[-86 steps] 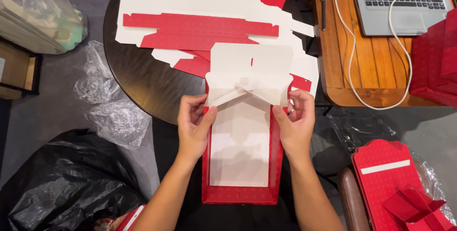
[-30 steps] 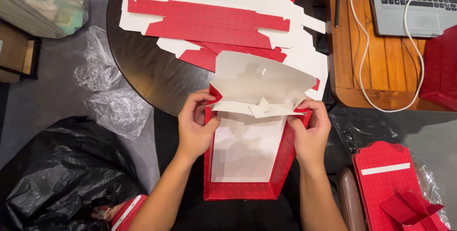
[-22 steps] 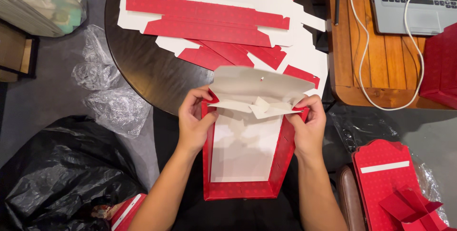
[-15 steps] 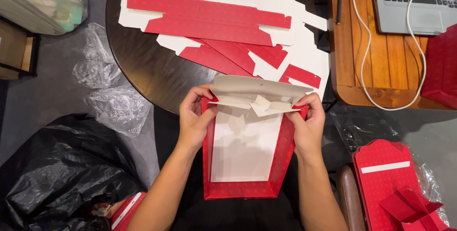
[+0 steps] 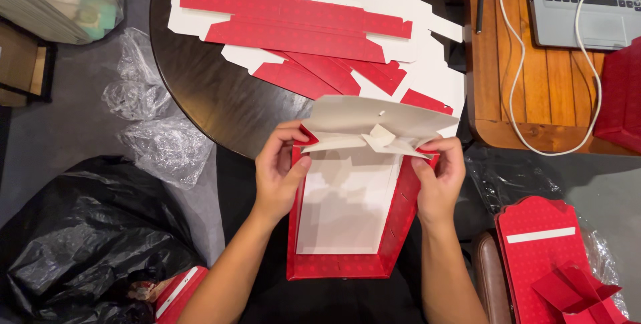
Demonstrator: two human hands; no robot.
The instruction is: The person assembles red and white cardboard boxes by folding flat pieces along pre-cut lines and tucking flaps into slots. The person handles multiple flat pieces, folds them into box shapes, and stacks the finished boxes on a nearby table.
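Red card box point(image 5: 347, 217) lies lengthwise away from the person, over the lap at the round surface point(image 5: 200, 90) edge. Left hand point(image 5: 280, 174) and right hand point(image 5: 437, 180) each pinch a far corner, equally near, with the white flap point(image 5: 374, 120) folded between them.

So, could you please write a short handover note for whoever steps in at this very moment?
Left hand: pinching the upper left corner of the red box.
Right hand: pinching the upper right corner.
Done: three red side walls stand up; the white far-end flaps are partly folded inward.
Left: the far end is not closed.
Flat red-and-white blanks lie on the round table.
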